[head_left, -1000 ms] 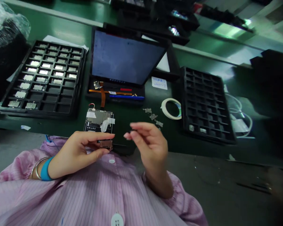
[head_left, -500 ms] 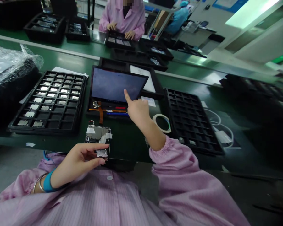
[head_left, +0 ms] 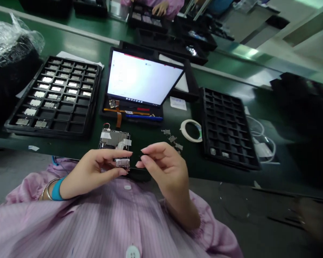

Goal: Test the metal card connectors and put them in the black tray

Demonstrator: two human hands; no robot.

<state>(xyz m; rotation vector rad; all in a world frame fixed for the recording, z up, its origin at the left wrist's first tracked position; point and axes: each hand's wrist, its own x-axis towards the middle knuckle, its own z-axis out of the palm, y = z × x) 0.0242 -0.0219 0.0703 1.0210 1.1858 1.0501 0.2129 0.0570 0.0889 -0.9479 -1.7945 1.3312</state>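
At the table's front edge lies an opened device with a circuit board [head_left: 114,138], a ribbon cable [head_left: 118,119] running up from it. My left hand [head_left: 97,166] grips its lower end, thumb and fingers on either side of a small metal part [head_left: 122,163]. Just to the right, my right hand [head_left: 165,166] is raised with thumb and fingertips pinched close together; anything between them is too small to make out. Behind the device a lit screen [head_left: 145,79] leans up, showing a mostly white page.
A black tray [head_left: 61,116] with metal parts in many cells lies left, beside a plastic-wrapped stack [head_left: 13,64]. Right are small metal pieces [head_left: 172,138], a tape roll [head_left: 182,129] and another tray [head_left: 228,125]. A co-worker's hand [head_left: 160,8] is across the table.
My right hand has come down from the screen to beside the device, its pointing finger now drawn in to a pinch. The screen has turned from dark to white. The view has tilted down.
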